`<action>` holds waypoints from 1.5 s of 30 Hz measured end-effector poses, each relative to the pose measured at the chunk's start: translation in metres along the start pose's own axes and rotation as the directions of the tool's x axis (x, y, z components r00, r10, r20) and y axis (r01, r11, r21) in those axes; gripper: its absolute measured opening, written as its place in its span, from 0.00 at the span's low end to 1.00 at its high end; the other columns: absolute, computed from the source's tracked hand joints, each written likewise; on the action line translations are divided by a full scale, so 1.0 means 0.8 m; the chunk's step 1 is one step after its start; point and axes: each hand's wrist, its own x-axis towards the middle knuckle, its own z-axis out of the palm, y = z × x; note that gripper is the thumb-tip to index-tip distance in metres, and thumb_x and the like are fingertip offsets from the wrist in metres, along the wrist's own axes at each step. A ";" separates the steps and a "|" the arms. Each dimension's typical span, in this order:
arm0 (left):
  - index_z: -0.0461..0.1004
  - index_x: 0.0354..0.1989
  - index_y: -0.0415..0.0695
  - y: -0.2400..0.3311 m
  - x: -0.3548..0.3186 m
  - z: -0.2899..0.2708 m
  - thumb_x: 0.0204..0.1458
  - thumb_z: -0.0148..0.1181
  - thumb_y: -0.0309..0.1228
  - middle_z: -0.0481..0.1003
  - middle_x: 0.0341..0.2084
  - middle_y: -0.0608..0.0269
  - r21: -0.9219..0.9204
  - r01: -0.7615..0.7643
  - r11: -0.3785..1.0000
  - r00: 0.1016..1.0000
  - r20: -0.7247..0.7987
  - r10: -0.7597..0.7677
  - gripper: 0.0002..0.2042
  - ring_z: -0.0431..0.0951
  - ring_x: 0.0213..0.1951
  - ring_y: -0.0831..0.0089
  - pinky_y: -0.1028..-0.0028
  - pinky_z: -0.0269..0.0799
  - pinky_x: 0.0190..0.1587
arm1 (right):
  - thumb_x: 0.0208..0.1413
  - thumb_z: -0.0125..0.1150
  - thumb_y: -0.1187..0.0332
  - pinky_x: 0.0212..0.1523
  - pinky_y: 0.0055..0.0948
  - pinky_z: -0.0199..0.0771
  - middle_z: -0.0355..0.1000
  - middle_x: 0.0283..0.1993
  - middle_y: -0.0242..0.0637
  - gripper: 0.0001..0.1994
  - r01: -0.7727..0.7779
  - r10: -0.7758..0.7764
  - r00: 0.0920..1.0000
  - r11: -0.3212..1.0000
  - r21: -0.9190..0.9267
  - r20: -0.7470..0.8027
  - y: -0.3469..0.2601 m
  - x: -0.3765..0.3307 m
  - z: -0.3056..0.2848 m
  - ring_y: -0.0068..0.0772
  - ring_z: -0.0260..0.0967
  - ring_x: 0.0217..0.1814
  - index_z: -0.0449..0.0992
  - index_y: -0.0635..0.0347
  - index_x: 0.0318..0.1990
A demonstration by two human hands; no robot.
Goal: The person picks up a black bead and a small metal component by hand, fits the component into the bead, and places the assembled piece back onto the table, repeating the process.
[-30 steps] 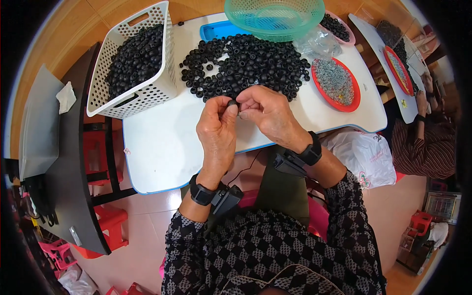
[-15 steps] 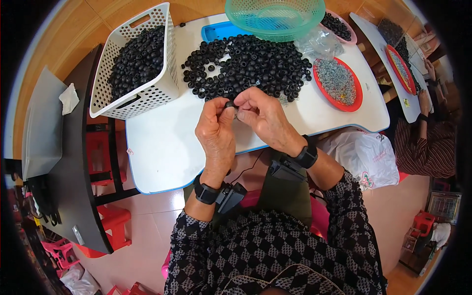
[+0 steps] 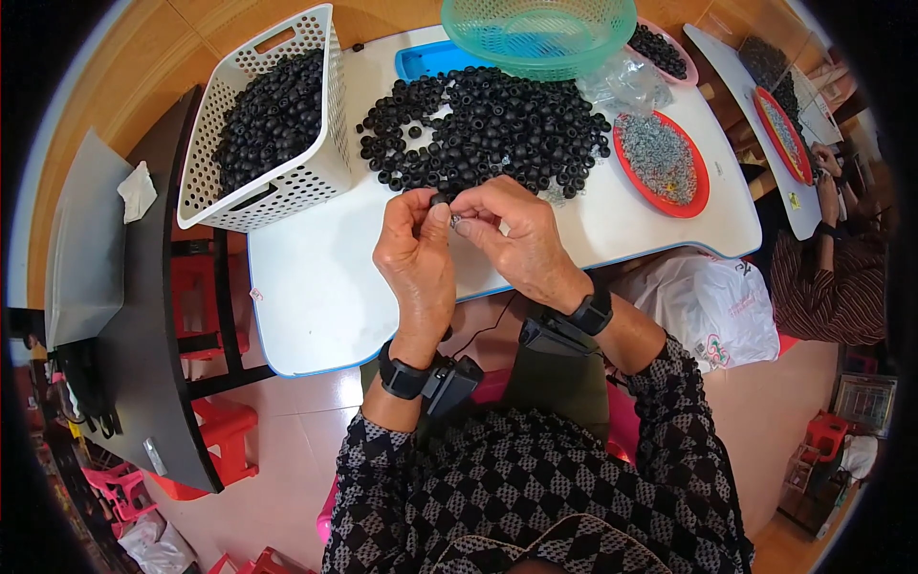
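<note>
My left hand (image 3: 417,256) pinches a small round black knob (image 3: 440,199) between thumb and fingers, just in front of the pile. Close by, my right hand (image 3: 524,244) has its thumb and forefinger pinched on a tiny metal piece (image 3: 455,220) at the knob's lower right. The fingers partly hide both, and the metal piece's kind is too small to tell. A broad heap of black knobs (image 3: 507,124), hollow on one side, lies on the white table (image 3: 320,297) beyond my hands. To their right, a red plate (image 3: 703,191) holds many small silvery metal parts.
At the left stands a white perforated basket (image 3: 337,105) of black knobs. A green colander (image 3: 540,59), a blue tray (image 3: 413,63), a clear plastic bag (image 3: 626,81) and a pink bowl (image 3: 690,75) line the far side. Another person (image 3: 827,287) sits at a table on the right.
My hands have shifted slightly left, still close together. The right fingers sit a little lower and farther from the knob, and the metal piece shows more clearly.
</note>
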 end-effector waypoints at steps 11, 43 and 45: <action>0.82 0.53 0.37 0.003 -0.007 0.012 0.70 0.71 0.22 0.82 0.38 0.66 0.026 -0.017 1.000 1.000 -0.002 0.017 0.08 0.78 0.39 0.78 0.74 0.78 0.44 | 0.75 0.67 0.70 0.39 0.36 0.76 0.76 0.34 0.39 0.08 -0.110 0.106 0.991 0.993 0.050 0.076 0.007 -0.001 -0.009 0.33 0.75 0.36 0.79 0.66 0.45; 0.81 0.53 0.37 0.014 0.001 0.005 0.73 0.70 0.29 0.80 0.40 0.69 -0.055 0.043 0.998 0.996 0.076 -0.039 0.09 0.74 0.40 0.81 0.77 0.74 0.45 | 0.63 0.77 0.81 0.44 0.25 0.80 0.83 0.39 0.28 0.06 -0.323 0.311 0.944 0.817 0.477 0.107 0.001 0.001 -0.009 0.16 0.78 0.43 0.84 0.65 0.43; 0.81 0.52 0.38 0.011 0.004 0.004 0.73 0.70 0.29 0.80 0.39 0.69 -0.064 0.055 0.996 0.995 0.083 -0.050 0.08 0.74 0.39 0.81 0.76 0.74 0.44 | 0.64 0.76 0.80 0.45 0.25 0.80 0.84 0.41 0.30 0.05 -0.287 0.267 0.958 0.888 0.359 0.103 0.001 0.000 -0.014 0.16 0.78 0.44 0.85 0.65 0.44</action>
